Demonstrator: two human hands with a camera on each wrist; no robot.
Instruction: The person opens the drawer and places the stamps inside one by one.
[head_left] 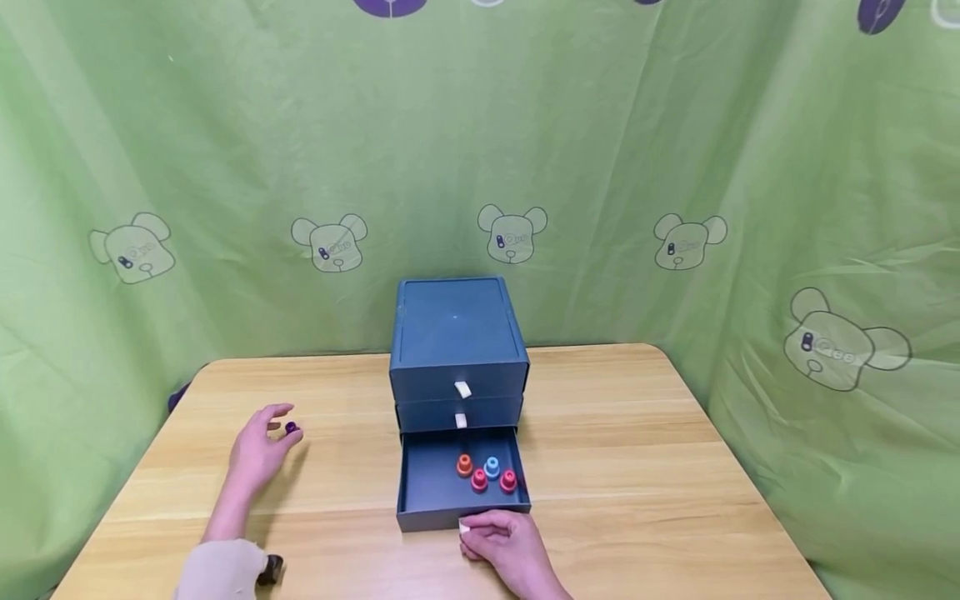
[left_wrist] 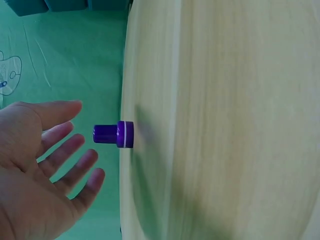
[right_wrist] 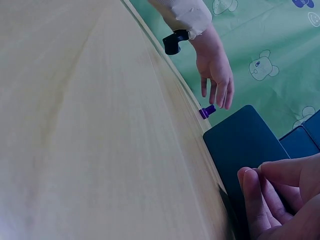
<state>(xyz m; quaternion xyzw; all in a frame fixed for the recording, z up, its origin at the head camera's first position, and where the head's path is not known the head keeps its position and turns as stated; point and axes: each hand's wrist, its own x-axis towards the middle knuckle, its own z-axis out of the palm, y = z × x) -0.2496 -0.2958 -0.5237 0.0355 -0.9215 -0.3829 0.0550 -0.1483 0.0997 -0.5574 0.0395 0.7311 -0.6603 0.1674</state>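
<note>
A small purple peg-shaped piece (left_wrist: 114, 134), with a wider base carrying a pale ring, stands upright on the table at the left. Around it, without visible contact in the left wrist view, are the spread fingers of my left hand (head_left: 257, 454). Low in the head view, my right hand (head_left: 512, 546) pinches the white pull tab (head_left: 464, 526) of the bottom drawer (head_left: 427, 520). That drawer is pulled out of a dark blue cabinet (head_left: 457, 325). Inside it stand an orange piece (head_left: 464, 465), a light blue piece (head_left: 492, 467) and two red pieces (head_left: 479, 480).
Above, two closed drawers with white tabs (head_left: 462, 389) form the cabinet's front. The wooden table (head_left: 637, 467) extends on both sides. Green curtain cloth (head_left: 420, 108) printed with bear faces hangs behind and beside it. A black device (head_left: 271, 570) sits on the left wrist.
</note>
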